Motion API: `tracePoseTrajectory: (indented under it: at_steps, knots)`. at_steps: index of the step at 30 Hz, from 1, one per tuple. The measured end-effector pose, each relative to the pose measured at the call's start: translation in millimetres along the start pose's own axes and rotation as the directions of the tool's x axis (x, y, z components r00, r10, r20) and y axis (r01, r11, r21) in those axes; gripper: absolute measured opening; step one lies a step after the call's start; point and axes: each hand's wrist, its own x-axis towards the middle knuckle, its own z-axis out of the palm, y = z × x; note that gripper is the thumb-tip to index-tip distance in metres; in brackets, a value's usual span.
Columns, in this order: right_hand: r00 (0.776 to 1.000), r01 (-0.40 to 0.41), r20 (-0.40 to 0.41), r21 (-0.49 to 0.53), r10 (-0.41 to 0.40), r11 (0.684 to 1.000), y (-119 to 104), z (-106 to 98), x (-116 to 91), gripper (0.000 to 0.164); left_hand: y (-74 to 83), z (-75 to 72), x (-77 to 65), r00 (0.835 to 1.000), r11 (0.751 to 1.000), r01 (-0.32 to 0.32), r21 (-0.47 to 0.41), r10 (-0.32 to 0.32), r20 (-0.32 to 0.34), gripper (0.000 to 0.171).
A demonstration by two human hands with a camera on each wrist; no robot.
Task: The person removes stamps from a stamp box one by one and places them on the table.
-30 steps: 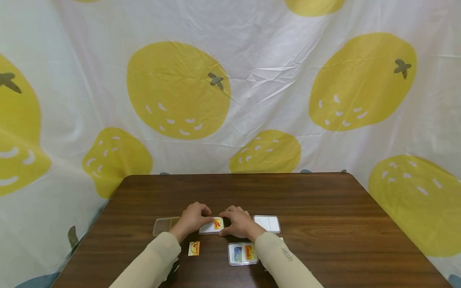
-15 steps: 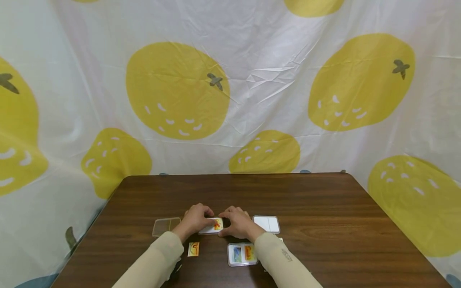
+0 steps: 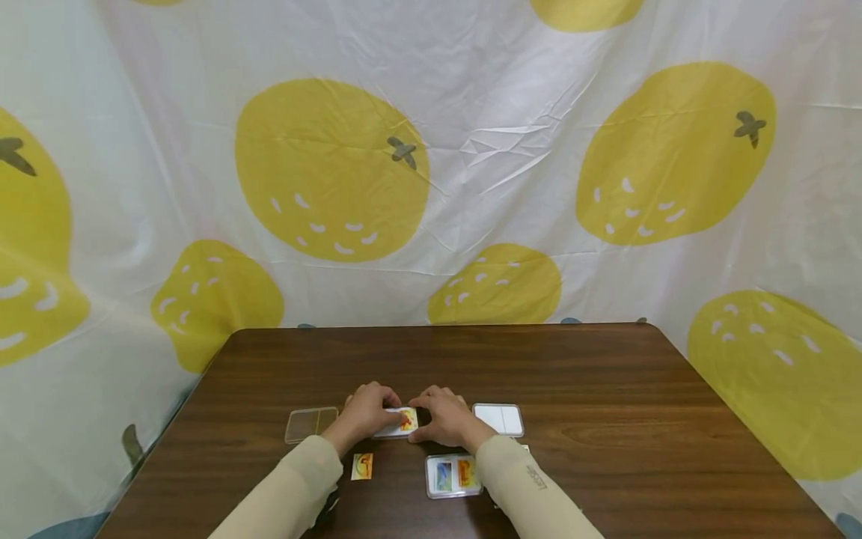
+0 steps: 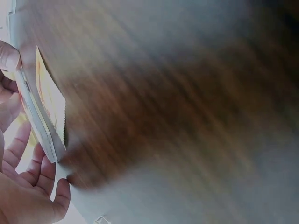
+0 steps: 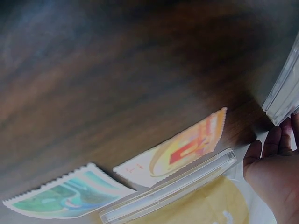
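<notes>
A flat, clear plastic case with a white insert [image 3: 387, 433] lies in the middle of the table between both hands. My left hand [image 3: 366, 410] holds its left end, the thumb pressing on the orange-and-yellow stamp [image 3: 408, 418] that lies on the insert. At the right end, my right hand [image 3: 443, 418] grips the case between thumb and fingers. In the left wrist view, the left fingers [image 4: 33, 169] curl by the case's edge, and a loose perforated stamp [image 4: 50, 97] lies near it. Only part of the right hand [image 5: 275, 172] shows in the right wrist view.
A clear lid [image 3: 303, 425] lies left, a case with white insert [image 3: 499, 419] right. Nearer, a loose stamp [image 3: 362, 466] lies beside a case holding two stamps [image 3: 444, 494]. More stamps [image 5: 70, 193] lie near the right forearm. A fruit-print curtain [image 3: 498, 90] hangs behind the table.
My left hand has shifted slightly right, and its thumb has come down over the stamp on the case. My right hand stays at the case's right end.
</notes>
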Motion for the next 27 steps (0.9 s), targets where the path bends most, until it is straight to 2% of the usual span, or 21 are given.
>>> tracePoseTrajectory:
  at_steps: [9, 20, 27]
  knots:
    - [1.0, 0.01, 0.0, -0.006, -0.01, 1.0, -1.1, -1.3, -0.9, 0.06, 1.7, -0.8, -0.9, 1.0, 1.0, 0.004, 0.025, -0.004, 0.0, 0.024]
    - [1.0, -0.008, 0.01, -0.001, 0.008, 1.0, -1.6, -1.3, -0.8, 0.059, -1.7, -1.4, -1.0, 1.0, 0.999, -0.011, 0.048, 0.012, -0.019, 0.016]
    - [1.0, 0.005, 0.004, -0.014, -0.005, 1.0, -0.6, -1.6, -0.1, 0.059, -2.9, -3.9, -1.2, 1.0, 0.997, -0.014, 0.074, 0.014, 0.002, 0.031]
